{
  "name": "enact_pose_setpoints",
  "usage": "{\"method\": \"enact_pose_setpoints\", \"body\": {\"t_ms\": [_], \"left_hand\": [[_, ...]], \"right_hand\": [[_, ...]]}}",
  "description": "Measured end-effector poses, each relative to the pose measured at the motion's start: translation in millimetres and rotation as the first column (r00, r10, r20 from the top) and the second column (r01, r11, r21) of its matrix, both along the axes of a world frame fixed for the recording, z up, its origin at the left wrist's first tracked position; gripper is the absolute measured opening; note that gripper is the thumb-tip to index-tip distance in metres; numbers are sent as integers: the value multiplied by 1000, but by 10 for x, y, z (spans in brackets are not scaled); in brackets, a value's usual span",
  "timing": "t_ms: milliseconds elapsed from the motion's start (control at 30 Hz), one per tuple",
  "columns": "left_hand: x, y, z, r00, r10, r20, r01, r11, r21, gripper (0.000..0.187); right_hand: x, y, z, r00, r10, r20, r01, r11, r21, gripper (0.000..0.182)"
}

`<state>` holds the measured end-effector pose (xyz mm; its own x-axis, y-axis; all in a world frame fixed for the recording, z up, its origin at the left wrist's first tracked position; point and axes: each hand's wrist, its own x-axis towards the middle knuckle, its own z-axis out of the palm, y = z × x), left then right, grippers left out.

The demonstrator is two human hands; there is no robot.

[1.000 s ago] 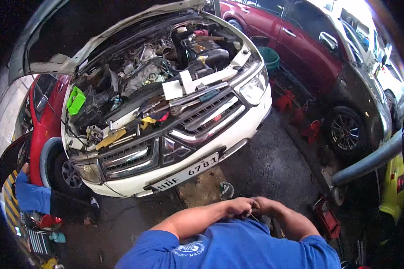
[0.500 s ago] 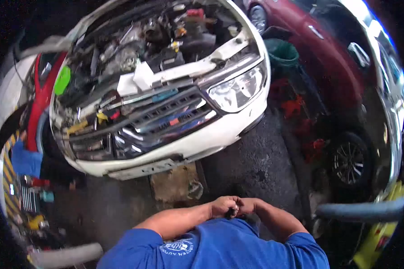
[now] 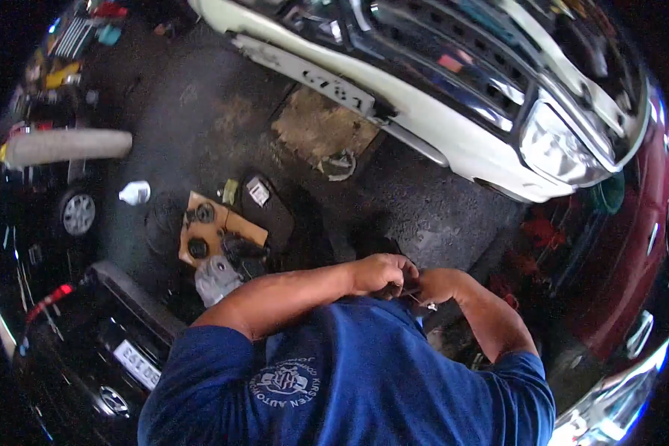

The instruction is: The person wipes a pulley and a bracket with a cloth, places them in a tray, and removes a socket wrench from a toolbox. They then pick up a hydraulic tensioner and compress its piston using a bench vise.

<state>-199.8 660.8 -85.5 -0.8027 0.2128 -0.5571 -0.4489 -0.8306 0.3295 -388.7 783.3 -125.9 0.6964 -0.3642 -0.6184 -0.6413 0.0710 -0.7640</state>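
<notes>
My left hand [image 3: 383, 274] is in front of my blue shirt [image 3: 379, 364], its fingers curled into a pinch. Close beside it, the fingers of my right hand [image 3: 434, 286] are bent inward. Something small and dark shows between the two hands, but it is too blurred to name. A small bright spot appears by the right fingers. Beyond the hands lies dark floor [image 3: 431, 215], and past that stands the front of a white vehicle [image 3: 453, 141] with its number plate [image 3: 312, 74].
A flat cardboard piece [image 3: 230, 236] with dark round parts lies left of my arms, near a clear plastic bag [image 3: 215, 279]. Further left are a white bottle [image 3: 134, 192] and a black car [image 3: 82, 327]. A brown board [image 3: 323, 126] lies by the white bumper; a dark red car [image 3: 624, 275] stands right.
My view has tilted down and turned, so the white vehicle sits higher and further right. More floor and the cardboard now show. Both hands stay together before my shirt.
</notes>
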Motion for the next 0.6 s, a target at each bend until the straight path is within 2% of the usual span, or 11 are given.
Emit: {"method": "enact_pose_setpoints", "body": {"t_ms": [33, 67, 100, 133, 167, 267, 333, 400, 467, 533, 600], "left_hand": [[13, 63, -127, 1000, 19, -8, -19, 996, -83, 30], [66, 103, -202, 999, 37, -8, -38, 985, -166, 31], [90, 8, -64, 1000, 28, 9, -24, 955, -295, 30], [111, -35, -60, 998, 59, 29, -48, 958, -282, 30], [136, -96, -61, 998, 54, 42, -42, 968, -247, 30], [248, -253, -87, 986, 161, 34, -156, 982, -107, 27], [319, -407, -18, 967, 226, -118, -231, 972, -38, 24], [457, -559, 19, 959, 255, -121, -262, 964, -51, 22], [618, -704, 3, 955, 292, -46, -290, 956, 51, 22], [756, -767, -144, 954, 288, -86, -286, 957, 35, 22], [876, -909, -219, 951, 280, -134, -281, 960, 13, 23]], "right_hand": [[35, -214, 194, 960, -120, -255, 176, 961, 214, 36], [73, -310, 113, 966, -79, -245, 137, 963, 232, 36], [128, -368, 14, 952, -257, -167, 284, 945, 165, 37], [172, -415, -77, 901, -427, -73, 433, 894, 115, 37], [248, -445, -150, 880, -466, -88, 464, 885, -47, 37], [454, -867, -26, 957, -279, -85, 281, 959, 19, 38], [599, -1053, 48, 978, -194, -79, 196, 980, 23, 38], [703, -1219, 134, 991, -103, -85, 107, 993, 42, 38], [717, -1392, 230, 993, -10, -119, 20, 996, 84, 39], [749, -1518, 220, 990, 50, -130, -34, 993, 117, 39], [724, -1578, 144, 951, 310, -18, -287, 898, 334, 37]]}}
